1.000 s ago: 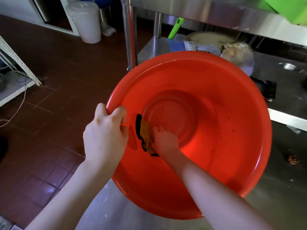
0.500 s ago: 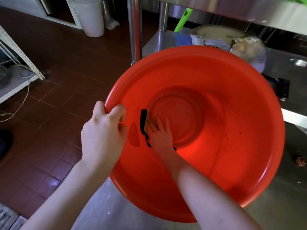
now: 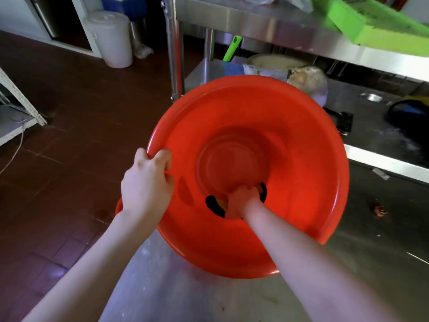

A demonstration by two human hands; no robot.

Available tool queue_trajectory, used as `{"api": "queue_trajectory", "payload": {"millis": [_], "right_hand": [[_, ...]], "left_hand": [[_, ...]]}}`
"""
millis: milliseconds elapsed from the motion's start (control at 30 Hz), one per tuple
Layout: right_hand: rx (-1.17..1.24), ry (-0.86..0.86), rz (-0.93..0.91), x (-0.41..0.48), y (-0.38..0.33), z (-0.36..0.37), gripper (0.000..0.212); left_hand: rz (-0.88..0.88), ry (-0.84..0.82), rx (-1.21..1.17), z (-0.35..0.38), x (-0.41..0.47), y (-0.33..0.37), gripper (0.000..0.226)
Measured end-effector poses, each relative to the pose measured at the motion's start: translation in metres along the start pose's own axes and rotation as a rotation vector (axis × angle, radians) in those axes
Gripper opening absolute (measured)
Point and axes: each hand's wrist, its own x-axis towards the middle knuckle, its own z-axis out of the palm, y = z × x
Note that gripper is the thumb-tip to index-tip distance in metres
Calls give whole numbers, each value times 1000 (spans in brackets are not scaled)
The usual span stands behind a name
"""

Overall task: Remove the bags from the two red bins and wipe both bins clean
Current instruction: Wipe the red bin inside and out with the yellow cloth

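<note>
The right hand (image 3: pixel 241 202) has slid its cloth (image 3: pixel 214 205) along the red bin's (image 3: pixel 301 159) inner wall, from the left of the base to its near side. The bin sits tipped toward the person over the steel table (image 3: pixel 371 263). The left hand (image 3: pixel 146 184) grips its left rim, fingers curled over the lip. Inside, the right fingers bunch on the cloth. This is the wiping step, and the next stroke probably needs to reach the far wall.

A single wide-angle camera worn on the head looks forward and steeply down, close above the red bin (image 3: pixel 301 159) — tiled floor (image 3: pixel 81 112) lies left of the bin, steel shelving (image 3: pixel 255 22) beyond it.
</note>
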Motion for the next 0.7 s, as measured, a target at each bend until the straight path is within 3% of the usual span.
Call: {"api": "queue_trajectory", "payload": {"millis": [100, 267, 367, 567, 700], "right_hand": [[-37, -107, 66, -20, 31, 11, 56], [210, -214, -12, -64, 77, 20, 29], [450, -1, -61, -95, 100, 10, 30], [836, 495, -186, -184, 136, -24, 13], [914, 742, -231, -233, 149, -46, 11]], "left_hand": [[-45, -77, -73, 12, -23, 6, 18], [39, -91, -117, 19, -51, 25, 20], [79, -84, -107, 16, -53, 34, 17], [13, -201, -81, 8, -52, 36, 18], [-50, -277, -89, -6, -43, 45, 41]]}}
